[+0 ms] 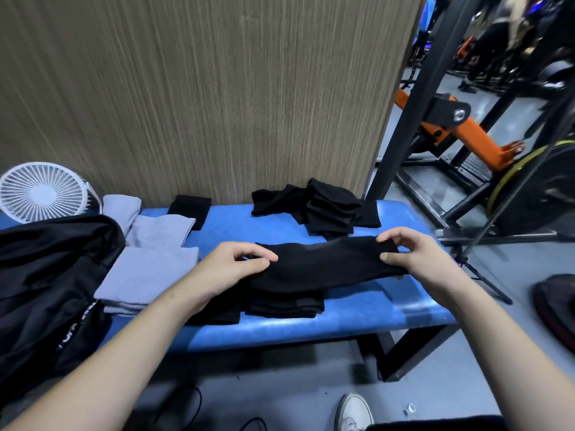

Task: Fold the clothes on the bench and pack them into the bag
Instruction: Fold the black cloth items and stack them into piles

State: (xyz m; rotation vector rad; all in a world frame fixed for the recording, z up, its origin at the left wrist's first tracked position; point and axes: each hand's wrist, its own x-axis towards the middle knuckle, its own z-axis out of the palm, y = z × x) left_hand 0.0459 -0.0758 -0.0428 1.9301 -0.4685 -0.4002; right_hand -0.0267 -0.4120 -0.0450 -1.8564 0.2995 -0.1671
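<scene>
Here, nearest us, our left hand (231,269) and right hand (413,258) each pinch one end of a black cloth (323,265), held stretched just above the bench (357,318). Its long axis runs left to right across us, so both hands are equally close, one per end; we judge the next fold brings the ends together or lowers the cloth onto the black stack (284,301) directly beneath. Left of that lie folded grey pieces (146,275), and beside them the black bag (46,275), open toward the bench. White lettering runs along a bag strap, too curled to read. Further back sit a small folded black piece (189,209) and a loose black pile (323,209) against the wall, not yet folded. A white fan (42,192) stands far left.
</scene>
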